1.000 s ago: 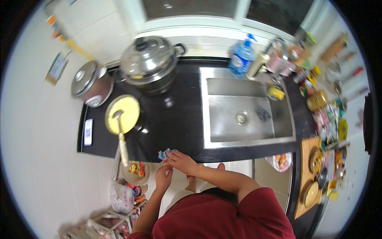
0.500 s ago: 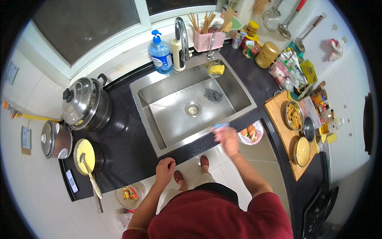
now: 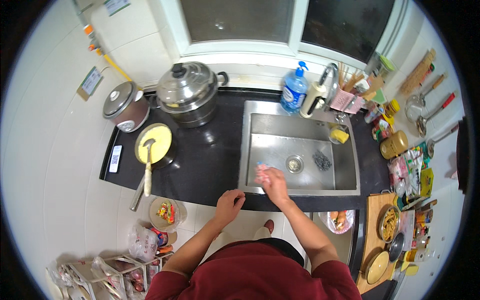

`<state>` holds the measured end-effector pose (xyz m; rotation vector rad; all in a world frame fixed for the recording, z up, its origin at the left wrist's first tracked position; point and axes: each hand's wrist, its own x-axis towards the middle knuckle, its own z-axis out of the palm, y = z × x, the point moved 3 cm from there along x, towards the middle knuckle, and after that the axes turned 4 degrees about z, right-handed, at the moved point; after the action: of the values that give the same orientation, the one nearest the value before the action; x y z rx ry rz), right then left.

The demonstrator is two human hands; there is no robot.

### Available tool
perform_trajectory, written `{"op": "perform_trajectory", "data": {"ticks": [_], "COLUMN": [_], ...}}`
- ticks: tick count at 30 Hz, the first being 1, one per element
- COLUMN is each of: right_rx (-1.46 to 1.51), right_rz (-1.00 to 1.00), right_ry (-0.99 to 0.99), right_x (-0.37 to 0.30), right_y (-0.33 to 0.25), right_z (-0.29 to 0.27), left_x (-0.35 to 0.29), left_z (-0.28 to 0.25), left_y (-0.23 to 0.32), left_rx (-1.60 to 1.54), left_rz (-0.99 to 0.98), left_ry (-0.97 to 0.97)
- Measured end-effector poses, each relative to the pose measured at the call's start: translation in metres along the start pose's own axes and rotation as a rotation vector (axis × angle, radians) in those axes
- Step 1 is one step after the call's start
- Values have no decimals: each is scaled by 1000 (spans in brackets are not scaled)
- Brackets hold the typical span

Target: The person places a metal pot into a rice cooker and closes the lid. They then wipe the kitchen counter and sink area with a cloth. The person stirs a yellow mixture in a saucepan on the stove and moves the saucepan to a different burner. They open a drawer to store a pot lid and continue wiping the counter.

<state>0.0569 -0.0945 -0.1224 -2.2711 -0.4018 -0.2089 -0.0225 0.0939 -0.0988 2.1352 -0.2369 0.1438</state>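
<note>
My right hand [image 3: 274, 185] is closed on a crumpled pink and blue cloth [image 3: 261, 173] over the near left part of the steel sink [image 3: 252, 145]. The cloth is a little blurred; whether it touches the sink I cannot tell. My left hand [image 3: 230, 205] hangs by the counter's front edge with fingers curled in, and nothing shows in it. Inside the sink, a dark wire scourer [image 3: 321, 160] lies right of the drain [image 3: 294, 164]. A yellow sponge [image 3: 340, 135] sits in the far right corner.
On the left stand a steamer pot [image 3: 187, 95], a rice cooker [image 3: 125, 107] and a pot of yellow food [image 3: 157, 142], its handle jutting past the counter edge. A blue soap bottle [image 3: 294, 92] stands by the faucet [image 3: 327, 75]. Right, a cutting board [image 3: 372, 225] carries bowls.
My view has swung left. The right hand has carried the cloth leftward, from the sink's near right edge to its near left part. My left hand stays by the counter edge, fingers curled.
</note>
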Motion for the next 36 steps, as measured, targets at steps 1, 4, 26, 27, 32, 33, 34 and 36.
{"op": "perform_trajectory", "data": {"ticks": [1,4,26,27,32,33,34,36], "right_rx": [-57,-196,-509,-536,-402,-378,-275,-56], "right_rz": [-2,-106,-91,-172,-123,-108,-35,108], "right_ry": [-63,-76,-419,-334,-427,-434,-531,-726], "right_x": [9,29,78,80,92,95,102,118], "right_y": [-25,-103,-295,-291,-281,-274,-266,-253], "right_z": [16,58,228,222,197,196,196,200], "left_x": [1,-8,-100,-100,-101,-100,-98,-96], "left_z": [-16,-74,-312,-310,-306,-303,-301,-299], "left_y": [4,5,-175,-176,-182,-185,-185,-179], "left_rx": [-11,-21,81,52,70,62,57,28], "left_rz": [6,118,-503,-518,-484,-461,-440,-477], "left_ry": [35,184,166,170,133,118,105,88]}}
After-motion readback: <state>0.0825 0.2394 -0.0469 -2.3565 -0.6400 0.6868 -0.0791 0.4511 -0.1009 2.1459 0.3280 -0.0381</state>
